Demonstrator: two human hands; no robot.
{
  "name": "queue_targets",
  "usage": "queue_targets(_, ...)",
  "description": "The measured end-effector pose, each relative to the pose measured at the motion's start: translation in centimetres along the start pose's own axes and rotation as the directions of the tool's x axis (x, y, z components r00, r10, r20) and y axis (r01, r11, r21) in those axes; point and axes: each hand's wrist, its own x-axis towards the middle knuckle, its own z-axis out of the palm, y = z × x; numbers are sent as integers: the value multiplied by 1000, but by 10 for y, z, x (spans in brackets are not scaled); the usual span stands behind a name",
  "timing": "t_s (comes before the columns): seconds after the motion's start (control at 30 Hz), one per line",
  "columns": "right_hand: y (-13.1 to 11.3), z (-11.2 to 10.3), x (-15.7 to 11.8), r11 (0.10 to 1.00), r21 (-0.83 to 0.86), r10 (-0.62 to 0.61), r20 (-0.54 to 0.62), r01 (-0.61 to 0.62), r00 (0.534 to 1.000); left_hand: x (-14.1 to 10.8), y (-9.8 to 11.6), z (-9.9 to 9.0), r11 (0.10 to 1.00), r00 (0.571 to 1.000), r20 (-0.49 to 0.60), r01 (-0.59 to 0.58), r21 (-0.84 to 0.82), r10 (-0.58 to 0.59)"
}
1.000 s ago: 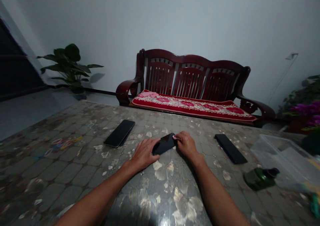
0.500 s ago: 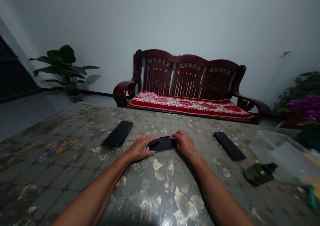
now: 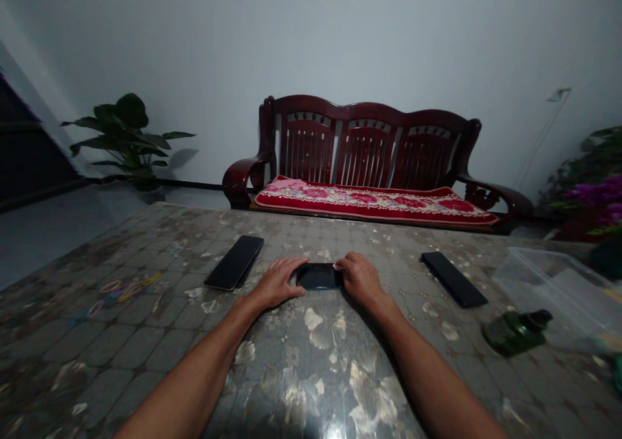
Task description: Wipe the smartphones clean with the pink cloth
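Observation:
A dark phone [image 3: 319, 276] lies sideways between my hands over the patterned tabletop [image 3: 311, 368]. My left hand [image 3: 278, 283] grips its left end, thumb at the near edge and fingers at the far edge. The right end is held by my right hand [image 3: 358, 277], whose fingers are bent round it. To the left of my left hand rests a second black phone [image 3: 234, 262], tilted at an angle. A third dark phone [image 3: 453, 280] lies to the right of my right hand.
Colourful elastic bands [image 3: 121, 289] lie at the left. At the right are a green bottle [image 3: 515, 332] on its side and a clear plastic box [image 3: 544, 283]. Beyond the table stands a wooden bench [image 3: 367, 147], with a potted plant [image 3: 131, 135] to its left.
The held phone has turned slightly and now sits level between my hands. My left hand has shifted a little to the right. The view has moved slightly.

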Motion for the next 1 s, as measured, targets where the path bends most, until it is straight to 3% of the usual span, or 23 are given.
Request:
queue_targets(0.2,-4,2,-1,1000,7,12,17,-12,1000,1,1,1,998,998,-36,54,-41,-55)
queue_targets(0.47,-11,10,-1,984,123,-134,31,129,991,1,4,-1,994,997,-54,52,-96,-58)
queue_targets(0.67,-7,3,0,1000,10,-2,23,1,1000,0,4,0,996,998,-45,38,-85,-42)
queue_targets(0.77,-8,4,0,1000,6,4,27,-4,1000,0,6,0,997,999,-37,23,-67,-26)
queue_targets(1.0,-25,11,-4,968,149,-209,50,200,977,0,7,2,999,1000,-4,12,-41,-12)
